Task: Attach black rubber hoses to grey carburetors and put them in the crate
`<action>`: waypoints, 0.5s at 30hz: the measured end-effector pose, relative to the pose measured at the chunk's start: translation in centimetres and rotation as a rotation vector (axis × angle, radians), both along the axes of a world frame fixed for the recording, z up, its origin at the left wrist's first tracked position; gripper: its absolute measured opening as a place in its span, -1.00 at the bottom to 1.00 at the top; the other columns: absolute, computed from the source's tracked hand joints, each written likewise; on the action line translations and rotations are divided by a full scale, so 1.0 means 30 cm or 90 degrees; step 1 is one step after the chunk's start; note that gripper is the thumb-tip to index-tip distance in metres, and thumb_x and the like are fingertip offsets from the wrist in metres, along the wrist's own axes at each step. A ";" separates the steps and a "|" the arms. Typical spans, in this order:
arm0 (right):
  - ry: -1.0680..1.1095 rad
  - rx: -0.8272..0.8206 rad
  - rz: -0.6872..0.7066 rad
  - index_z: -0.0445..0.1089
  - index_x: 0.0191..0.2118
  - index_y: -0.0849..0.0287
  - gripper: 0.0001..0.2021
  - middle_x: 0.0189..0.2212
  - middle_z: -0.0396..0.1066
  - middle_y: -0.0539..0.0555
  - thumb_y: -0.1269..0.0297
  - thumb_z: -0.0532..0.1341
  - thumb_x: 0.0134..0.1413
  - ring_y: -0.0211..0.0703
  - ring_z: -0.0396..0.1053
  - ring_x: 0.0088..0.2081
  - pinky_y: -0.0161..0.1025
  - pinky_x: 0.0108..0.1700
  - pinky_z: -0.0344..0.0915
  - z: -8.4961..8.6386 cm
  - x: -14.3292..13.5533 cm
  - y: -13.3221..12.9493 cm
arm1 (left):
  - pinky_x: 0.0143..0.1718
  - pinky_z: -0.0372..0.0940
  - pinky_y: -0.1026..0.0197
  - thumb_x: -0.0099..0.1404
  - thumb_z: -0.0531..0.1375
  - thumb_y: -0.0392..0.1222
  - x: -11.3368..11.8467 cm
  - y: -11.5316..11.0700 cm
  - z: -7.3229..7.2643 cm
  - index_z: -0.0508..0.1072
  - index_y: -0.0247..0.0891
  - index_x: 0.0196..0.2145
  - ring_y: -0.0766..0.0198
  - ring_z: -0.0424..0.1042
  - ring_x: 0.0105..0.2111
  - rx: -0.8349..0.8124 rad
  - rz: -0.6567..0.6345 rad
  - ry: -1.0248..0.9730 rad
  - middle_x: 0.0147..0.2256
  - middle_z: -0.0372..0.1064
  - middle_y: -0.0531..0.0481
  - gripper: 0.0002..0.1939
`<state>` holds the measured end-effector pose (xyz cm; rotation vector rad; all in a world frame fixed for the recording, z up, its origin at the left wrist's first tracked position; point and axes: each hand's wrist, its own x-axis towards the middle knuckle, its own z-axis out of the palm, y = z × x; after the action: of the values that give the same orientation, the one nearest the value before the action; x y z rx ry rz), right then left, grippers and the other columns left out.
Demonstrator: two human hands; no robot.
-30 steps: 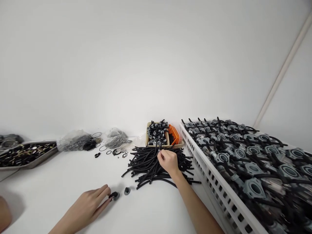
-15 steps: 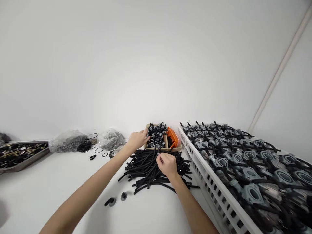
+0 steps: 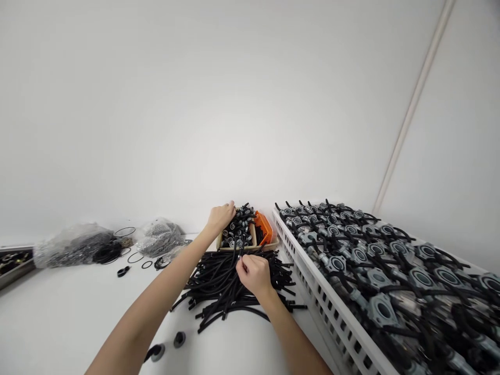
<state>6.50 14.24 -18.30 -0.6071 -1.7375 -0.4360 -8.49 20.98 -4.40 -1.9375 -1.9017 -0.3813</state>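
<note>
My left hand [image 3: 222,215] is over the left side of a beige tray [image 3: 253,235] filled with small grey-and-black fittings [image 3: 239,227]. Its fingers are drawn together, and what they grip, if anything, is hidden. Closer to me, my right hand [image 3: 254,273] is closed in a pinch on the end of a black rubber hose [image 3: 235,251], with a small shiny spot at the fingertips. Beneath that hand spreads a heap of black hoses [image 3: 214,281] on the white table [image 3: 89,312].
A white slatted crate [image 3: 308,273] of metal housings with black hoses [image 3: 380,310] stands at right. An orange basket [image 3: 264,227] sits beside the tray. Leftward lie plastic bags of parts [image 3: 74,244], black rings [image 3: 136,257] and a metal tray [image 3: 15,272]. Two round-based black pieces [image 3: 179,339] lie in front.
The view has turned to the right, so the table's contents appear farther left and lower. My left fingers have lifted and drawn together at the tray; my right hand keeps its pinch.
</note>
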 end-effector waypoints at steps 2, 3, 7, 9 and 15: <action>0.000 -0.004 -0.003 0.31 -0.47 0.21 -0.69 -0.61 0.26 -0.15 0.24 0.18 0.32 -0.41 0.22 -0.61 -0.40 -0.53 0.26 0.000 0.002 0.002 | -0.19 0.45 0.05 0.39 0.17 -0.05 -0.024 -0.064 0.018 0.40 -0.30 0.00 0.20 0.48 -0.20 0.026 -0.014 0.014 -0.11 0.44 -0.10 -0.67; 0.001 -0.007 -0.004 0.31 -0.46 0.22 -0.69 -0.60 0.26 -0.15 0.23 0.17 0.33 -0.41 0.22 -0.61 -0.40 -0.52 0.26 -0.001 0.002 0.003 | -0.22 0.45 0.07 0.39 0.17 -0.05 -0.036 -0.111 0.019 0.41 -0.31 -0.02 0.23 0.48 -0.24 0.038 -0.031 0.025 -0.15 0.45 -0.08 -0.69; 0.001 -0.027 0.002 0.34 -0.42 0.22 -0.72 -0.57 0.29 -0.14 0.23 0.17 0.33 -0.41 0.23 -0.59 -0.39 -0.51 0.28 -0.004 0.005 0.003 | -0.42 0.32 0.23 0.43 0.10 -0.13 -0.069 -0.375 -0.045 0.42 -0.32 -0.25 0.35 0.35 -0.50 0.049 -0.199 0.104 -0.43 0.37 0.07 -0.80; 0.000 -0.043 0.012 0.35 -0.40 0.23 -0.74 -0.55 0.31 -0.13 0.23 0.18 0.32 -0.40 0.25 -0.58 -0.38 -0.50 0.29 -0.008 0.008 0.001 | -0.50 0.18 0.27 0.42 0.02 -0.21 -0.072 -0.524 -0.104 0.36 -0.24 -0.41 0.37 0.26 -0.59 0.032 -0.344 0.160 -0.54 0.29 0.12 -0.75; -0.004 -0.082 0.044 0.38 -0.36 0.23 -0.77 -0.52 0.35 -0.11 0.22 0.19 0.32 -0.39 0.28 -0.57 -0.38 -0.48 0.33 -0.016 0.015 -0.001 | -0.56 0.07 0.19 0.39 0.03 -0.28 -0.082 -0.779 -0.251 0.25 -0.17 -0.44 0.32 0.22 -0.59 0.043 -0.551 0.264 -0.55 0.27 0.11 -0.78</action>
<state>6.94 14.20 -18.79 -0.6351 -1.7968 -0.2788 -10.97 -2.39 -11.92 -2.4632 -0.7262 -0.2357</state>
